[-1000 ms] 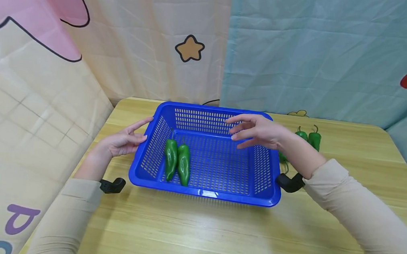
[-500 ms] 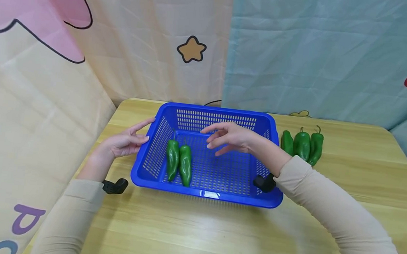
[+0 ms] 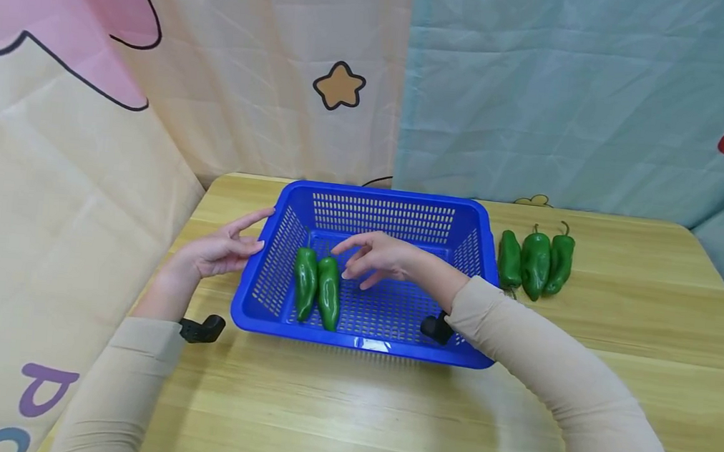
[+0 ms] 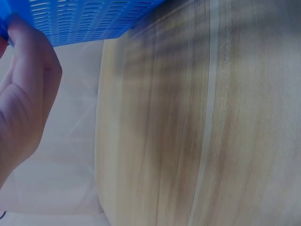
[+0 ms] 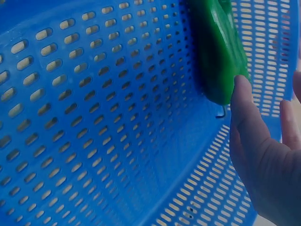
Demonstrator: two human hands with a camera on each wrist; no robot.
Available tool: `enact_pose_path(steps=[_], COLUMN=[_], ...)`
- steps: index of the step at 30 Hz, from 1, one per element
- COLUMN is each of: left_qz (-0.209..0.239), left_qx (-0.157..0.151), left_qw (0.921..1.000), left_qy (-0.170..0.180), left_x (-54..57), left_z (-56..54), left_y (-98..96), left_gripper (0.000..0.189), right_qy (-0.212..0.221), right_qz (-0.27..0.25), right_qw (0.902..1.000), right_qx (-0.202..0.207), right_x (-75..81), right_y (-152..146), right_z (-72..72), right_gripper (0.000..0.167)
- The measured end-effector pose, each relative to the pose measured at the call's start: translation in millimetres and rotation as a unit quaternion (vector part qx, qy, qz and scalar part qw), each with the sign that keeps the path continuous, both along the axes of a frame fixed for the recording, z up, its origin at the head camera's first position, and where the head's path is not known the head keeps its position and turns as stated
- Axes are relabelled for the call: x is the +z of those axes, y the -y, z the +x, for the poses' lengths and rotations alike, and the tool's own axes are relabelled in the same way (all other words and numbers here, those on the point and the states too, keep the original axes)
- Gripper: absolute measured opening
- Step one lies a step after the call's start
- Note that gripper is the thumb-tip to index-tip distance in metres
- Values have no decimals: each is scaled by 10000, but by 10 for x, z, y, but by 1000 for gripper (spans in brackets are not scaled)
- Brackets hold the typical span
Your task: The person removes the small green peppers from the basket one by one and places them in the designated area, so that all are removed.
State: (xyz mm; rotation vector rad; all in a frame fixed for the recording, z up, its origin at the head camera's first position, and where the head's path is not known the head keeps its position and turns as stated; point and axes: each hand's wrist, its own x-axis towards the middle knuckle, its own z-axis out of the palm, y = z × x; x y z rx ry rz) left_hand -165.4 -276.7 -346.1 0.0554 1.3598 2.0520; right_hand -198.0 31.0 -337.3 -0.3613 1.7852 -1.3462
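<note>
A blue slotted plastic basket point(image 3: 384, 343) stands on the wooden table, with two glossy green peppers point(image 3: 328, 295) side by side at its left end. My left hand point(image 3: 217, 253) holds the basket's left rim, its fingertips right at the edge; in the left wrist view that hand point(image 4: 28, 80) is up against the blue rim. Over the basket, my right hand point(image 3: 381, 256) has loosely bent, spread fingers and nothing between them. It is just to the right of the nearer pepper. In the right wrist view, a fingertip overlaps the stem end of a pepper point(image 5: 214, 56).
Three more green peppers point(image 3: 534, 266) lie in a row on the table point(image 3: 638, 315), to the right of the basket. Printed cloth curtains point(image 3: 510, 88) hang behind the table and along its left side.
My right hand has moved left across the basket toward the two peppers inside, fingers still bent loosely. The peppers on the right have come into full view. The left hand stays at the rim.
</note>
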Motion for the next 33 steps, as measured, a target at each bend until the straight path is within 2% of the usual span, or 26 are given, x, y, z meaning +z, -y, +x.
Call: enact_pose_path(steps=[13, 22, 33], left_qz=[39, -496, -824], left_qx=[4, 151, 225], left_qw=[10000, 9986, 9963], left_qy=[20, 46, 38], left_x=[-4, 57, 90], left_z=[-9, -2, -3], left_y=[-2, -48, -53], left_gripper=[72, 75, 74], right_qy=[-8, 54, -99], right_qz=[469, 626, 644], right_qw=[9989, 9980, 9976], right_qx=[54, -122, -236], right_x=[-193, -331, -336], right_y=[173, 267, 352], right_z=[-22, -40, -37], right_gripper=[49, 51, 45])
